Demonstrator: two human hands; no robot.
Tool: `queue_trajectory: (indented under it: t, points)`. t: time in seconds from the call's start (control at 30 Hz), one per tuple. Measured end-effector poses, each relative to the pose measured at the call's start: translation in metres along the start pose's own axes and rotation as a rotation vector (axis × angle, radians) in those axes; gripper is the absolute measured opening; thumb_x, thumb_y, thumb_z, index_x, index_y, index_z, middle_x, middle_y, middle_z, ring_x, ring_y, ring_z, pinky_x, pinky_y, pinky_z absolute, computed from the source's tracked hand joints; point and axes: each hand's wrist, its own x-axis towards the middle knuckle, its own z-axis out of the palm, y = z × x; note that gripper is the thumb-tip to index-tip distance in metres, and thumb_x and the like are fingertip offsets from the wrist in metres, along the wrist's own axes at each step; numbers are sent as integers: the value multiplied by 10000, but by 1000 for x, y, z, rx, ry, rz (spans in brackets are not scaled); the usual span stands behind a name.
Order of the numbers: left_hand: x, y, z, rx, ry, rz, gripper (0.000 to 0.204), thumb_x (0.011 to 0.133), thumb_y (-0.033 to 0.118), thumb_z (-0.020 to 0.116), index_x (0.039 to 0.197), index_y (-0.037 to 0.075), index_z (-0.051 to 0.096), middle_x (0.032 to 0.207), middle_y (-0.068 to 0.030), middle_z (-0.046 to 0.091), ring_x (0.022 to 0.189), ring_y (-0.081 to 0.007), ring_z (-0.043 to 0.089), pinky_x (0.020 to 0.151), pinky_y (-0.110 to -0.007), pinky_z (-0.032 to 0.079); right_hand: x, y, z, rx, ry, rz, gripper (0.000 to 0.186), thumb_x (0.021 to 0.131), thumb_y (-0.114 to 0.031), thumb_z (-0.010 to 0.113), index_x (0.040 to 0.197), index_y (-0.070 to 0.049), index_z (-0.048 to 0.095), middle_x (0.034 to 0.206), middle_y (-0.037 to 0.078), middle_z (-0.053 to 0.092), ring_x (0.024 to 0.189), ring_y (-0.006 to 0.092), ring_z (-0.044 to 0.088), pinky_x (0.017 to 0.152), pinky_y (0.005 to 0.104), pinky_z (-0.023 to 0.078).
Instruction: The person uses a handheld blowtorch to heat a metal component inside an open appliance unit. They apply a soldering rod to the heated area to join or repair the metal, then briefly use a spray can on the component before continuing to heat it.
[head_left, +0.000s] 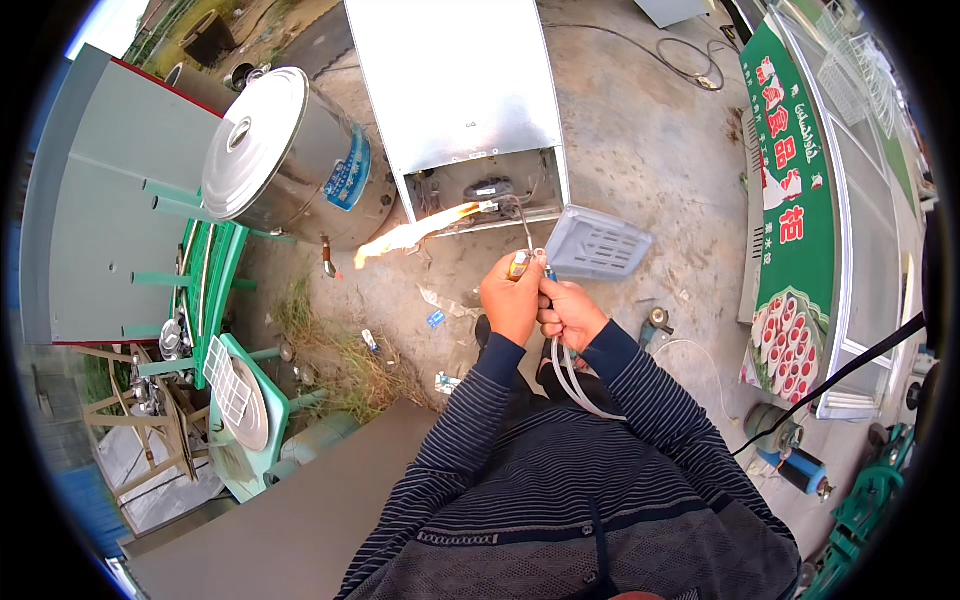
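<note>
A gas torch (529, 228) is lit, its thin bent metal tube rising ahead of my hands. From its tip a long yellow-white flame (415, 233) streams to the left. My right hand (572, 314) is closed around the torch's handle, and clear hoses (578, 388) trail from below it. My left hand (512, 298) is closed on a yellow-orange lighter (519, 265), right beside the torch valve. Just beyond the flame stands a tall white cabinet (455, 85) with an uncovered lower compartment (460, 190) showing a dark compressor (488, 188) and piping.
A grey slotted panel (600, 243) leans beside the cabinet. Left are a large steel drum with a lid (258, 140), green furniture (215, 270) and dry grass (335, 350). A green-fronted display case (785, 190), an angle grinder (655, 325) and a small blue cylinder (795, 468) lie right.
</note>
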Motion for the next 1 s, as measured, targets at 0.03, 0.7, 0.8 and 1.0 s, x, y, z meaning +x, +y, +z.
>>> queue_trajectory:
  t: [0.03,0.7,0.8,1.0]
  points:
    - [1,-1,1,-3,-6,-19,190,914,141,811,1030,-2,763,773,25,682,651,-43,565,571,-254,482,-1,0,-1,8,-7,7,226,1073,-349,572,941,-171,524,737,-76,461,517,23,362,428,213,244]
    - [3,-14,5,51,-52,23,186,955,144,768,1053,-14,761,729,35,643,590,-26,511,503,-239,435,-1,5,-5,76,10,39,273,1092,-377,507,937,-155,548,741,-58,491,491,35,366,420,220,262]
    - [2,-14,5,44,-57,8,199,959,146,762,1073,-18,759,723,34,638,576,-27,512,492,-242,435,0,6,-6,73,29,45,295,1096,-388,496,923,-156,555,732,-60,500,483,37,362,418,223,265]
    - [3,-18,7,74,-78,-12,248,963,159,761,1131,-23,751,720,29,635,559,-27,516,475,-247,437,2,7,-12,97,12,51,260,1087,-384,518,959,-160,551,741,-60,478,496,33,356,424,216,255]
